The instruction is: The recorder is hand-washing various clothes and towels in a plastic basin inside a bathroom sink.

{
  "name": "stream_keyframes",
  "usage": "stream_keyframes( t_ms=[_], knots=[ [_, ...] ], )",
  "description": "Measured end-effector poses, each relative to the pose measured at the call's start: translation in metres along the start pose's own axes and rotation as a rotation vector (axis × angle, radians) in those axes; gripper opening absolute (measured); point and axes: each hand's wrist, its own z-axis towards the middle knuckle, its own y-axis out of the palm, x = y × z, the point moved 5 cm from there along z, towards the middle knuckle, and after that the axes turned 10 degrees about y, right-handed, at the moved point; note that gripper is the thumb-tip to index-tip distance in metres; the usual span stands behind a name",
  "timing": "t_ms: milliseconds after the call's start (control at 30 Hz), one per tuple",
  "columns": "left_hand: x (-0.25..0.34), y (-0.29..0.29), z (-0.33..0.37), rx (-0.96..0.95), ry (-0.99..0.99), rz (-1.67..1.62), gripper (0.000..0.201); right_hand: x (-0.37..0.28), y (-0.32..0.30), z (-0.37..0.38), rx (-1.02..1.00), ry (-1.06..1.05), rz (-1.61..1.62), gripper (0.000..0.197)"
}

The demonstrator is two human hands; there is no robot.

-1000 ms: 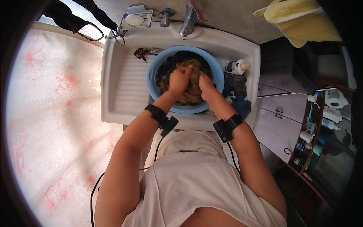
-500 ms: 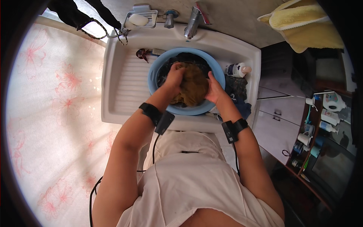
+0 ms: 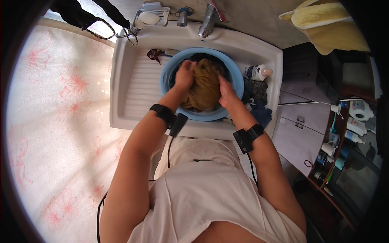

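A bunched mustard-brown cloth (image 3: 204, 83) is gathered between my two hands over a light-blue basin (image 3: 167, 73). My left hand (image 3: 185, 75) grips its upper left side with curled fingers. Along the right side, my right hand (image 3: 227, 92) holds the cloth, its fingers partly hidden against the fabric. Dark wet fabric (image 3: 222, 64) lies in the basin beneath and behind the brown cloth. The basin sits in a white sink (image 3: 133, 87) with a ribbed left side.
A scrub brush (image 3: 170, 52) lies behind the basin at left. Right of it are a white bottle (image 3: 257, 73) and dark clothes (image 3: 259, 112). A faucet (image 3: 208, 22) and soap dish (image 3: 150, 18) stand at the back. A yellow towel (image 3: 320, 24) hangs at right.
My left hand has shifted slightly left and the brown cloth is bunched differently, reaching higher between my hands. My right hand has turned, its fingers now lying closer along the cloth.
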Motion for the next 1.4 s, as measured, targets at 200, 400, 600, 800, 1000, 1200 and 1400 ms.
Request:
stream_keyframes(
  t_ms=[200,400,600,800,1000,1200,1400],
  knots=[
    [-0.034,-0.044,0.002,0.017,-0.054,-0.294,0.031,-0.048,-0.032,-0.020,0.040,-0.285,-0.250,0.050],
    [-0.050,-0.064,-0.010,0.043,0.054,0.038,0.028,-0.060,-0.048,-0.035,0.209,-0.426,-0.390,0.035],
    [-0.016,-0.069,-0.026,0.095,0.280,0.826,0.033,-0.071,-0.032,-0.053,0.061,-0.481,-0.567,0.029],
    [0.010,-0.012,-0.064,-0.341,-0.582,-0.227,0.035,-0.018,0.024,-0.056,-0.302,-0.779,-1.455,0.031],
    [0.002,-0.009,-0.075,-0.353,-0.414,-0.156,0.046,0.020,0.009,-0.048,-0.405,-0.439,-1.274,0.037],
    [0.018,-0.036,-0.093,-0.531,-0.321,0.158,0.054,-0.013,-0.073,-0.004,0.213,-0.143,-0.627,0.025],
    [0.027,-0.048,-0.120,-0.626,-0.430,0.230,0.062,-0.022,-0.087,0.041,0.412,-0.203,-0.554,0.032]
  ],
)
